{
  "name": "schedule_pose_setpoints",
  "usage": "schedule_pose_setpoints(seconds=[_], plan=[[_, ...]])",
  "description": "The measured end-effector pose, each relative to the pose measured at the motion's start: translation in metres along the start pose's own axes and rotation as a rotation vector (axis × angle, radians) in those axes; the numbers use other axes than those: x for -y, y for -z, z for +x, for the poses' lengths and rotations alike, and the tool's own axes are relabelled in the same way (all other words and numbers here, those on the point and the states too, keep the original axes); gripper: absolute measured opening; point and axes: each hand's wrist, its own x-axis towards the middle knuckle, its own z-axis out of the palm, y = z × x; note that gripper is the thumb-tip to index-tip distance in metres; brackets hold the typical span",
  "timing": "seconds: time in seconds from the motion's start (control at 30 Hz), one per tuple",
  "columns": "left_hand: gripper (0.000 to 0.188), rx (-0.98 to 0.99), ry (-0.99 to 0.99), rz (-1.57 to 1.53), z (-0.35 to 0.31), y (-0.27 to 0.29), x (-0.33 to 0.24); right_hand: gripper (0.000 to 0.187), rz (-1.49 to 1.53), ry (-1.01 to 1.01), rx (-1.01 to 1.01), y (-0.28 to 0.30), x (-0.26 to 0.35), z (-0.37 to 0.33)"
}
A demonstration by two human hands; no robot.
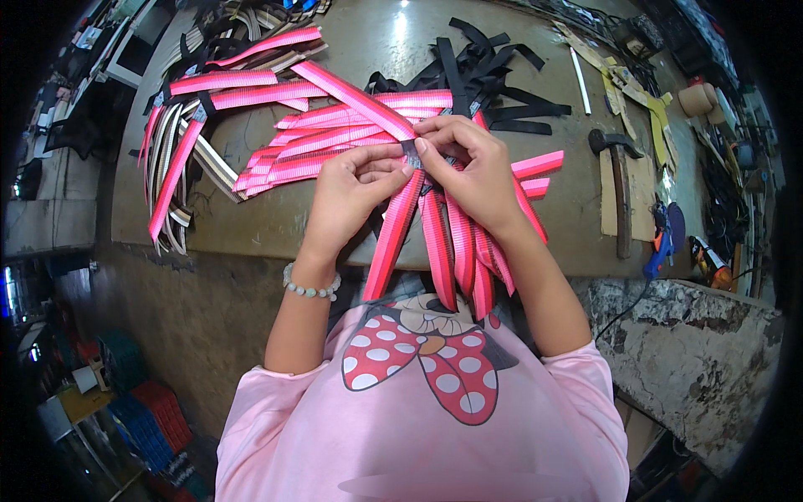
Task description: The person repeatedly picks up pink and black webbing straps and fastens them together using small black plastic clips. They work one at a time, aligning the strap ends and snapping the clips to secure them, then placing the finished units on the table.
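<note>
Both my hands meet over a pile of pink-and-red webbing straps in the middle of the table. My left hand [361, 186] pinches a dark joining piece [411, 153] between thumb and fingers. From the other side my right hand [470, 163] grips the same strap near this joint. The strap [355, 99] runs up and left from my fingers, and a pink length [393, 238] hangs below toward me. More pink straps [322, 142] lie flat to the left, and several others [464, 238] hang over the table's front edge.
Black webbing strips [493, 75] lie behind the pile. A bundle of striped straps [180, 167] drapes at the left. At the right are a hammer [621, 192], a white stick [580, 81], a blue hot glue gun [661, 251] and thread spools [698, 100].
</note>
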Motion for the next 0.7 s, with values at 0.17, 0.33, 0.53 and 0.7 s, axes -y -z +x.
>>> schedule_pose_setpoints(seconds=[0.17,0.33,0.53,0.7], plan=[[0.021,-0.065,-0.033,0.023,-0.003,-0.003,0.005,0.011,0.059,-0.062,-0.026,-0.002,-0.002,-0.002],[0.017,-0.136,-0.113,0.169,-0.007,-0.006,0.007,0.012,0.034,-0.071,-0.035,-0.002,-0.002,-0.001],[0.015,-0.145,-0.168,0.162,-0.006,-0.007,0.014,0.011,-0.119,0.045,-0.011,-0.003,-0.002,-0.002],[0.013,-0.163,-0.257,0.402,-0.013,-0.002,-0.003,0.013,-0.033,-0.017,-0.049,-0.005,-0.002,-0.003]])
